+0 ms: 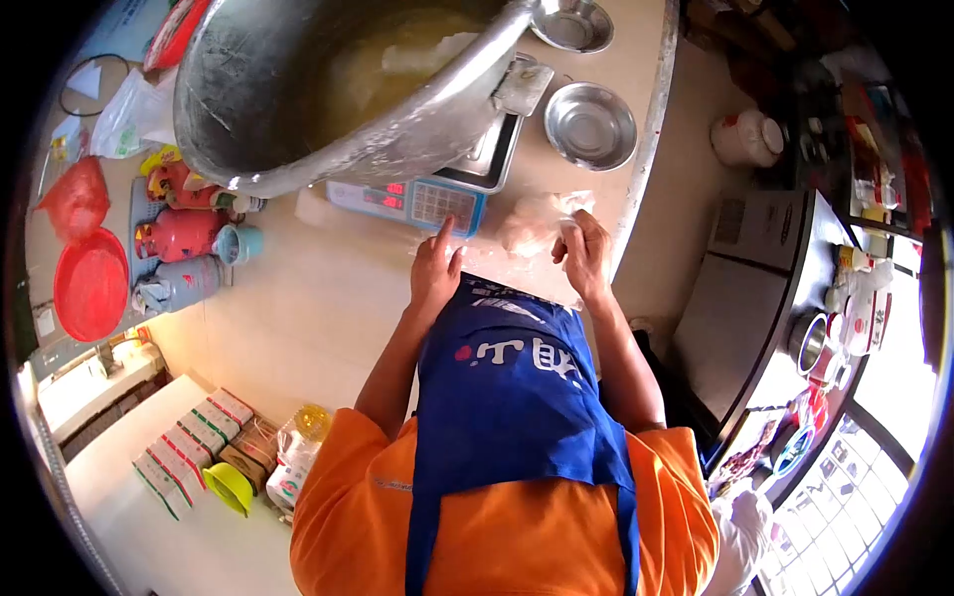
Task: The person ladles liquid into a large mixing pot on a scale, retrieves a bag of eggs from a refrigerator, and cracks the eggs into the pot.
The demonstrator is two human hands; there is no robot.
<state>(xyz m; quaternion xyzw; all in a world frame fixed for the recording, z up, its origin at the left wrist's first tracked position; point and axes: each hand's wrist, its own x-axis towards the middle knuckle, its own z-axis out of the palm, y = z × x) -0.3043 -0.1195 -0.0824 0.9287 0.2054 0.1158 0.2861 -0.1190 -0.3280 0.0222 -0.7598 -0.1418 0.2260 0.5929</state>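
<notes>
Dough lump (534,221) is lying on the counter (328,298) beside the digital scale (417,202). Right hand (586,256) is curling loosely around it; left hand (434,270) is resting flat, holding nothing. Sticky dough is risking smearing the scale's keypad.

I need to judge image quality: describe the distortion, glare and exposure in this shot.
Head view: strong fisheye bends the table edge and leaves black corners; the window is overexposed; soft glare sits on the big metal bowl; the dough by the right hand looks blurred.
</notes>
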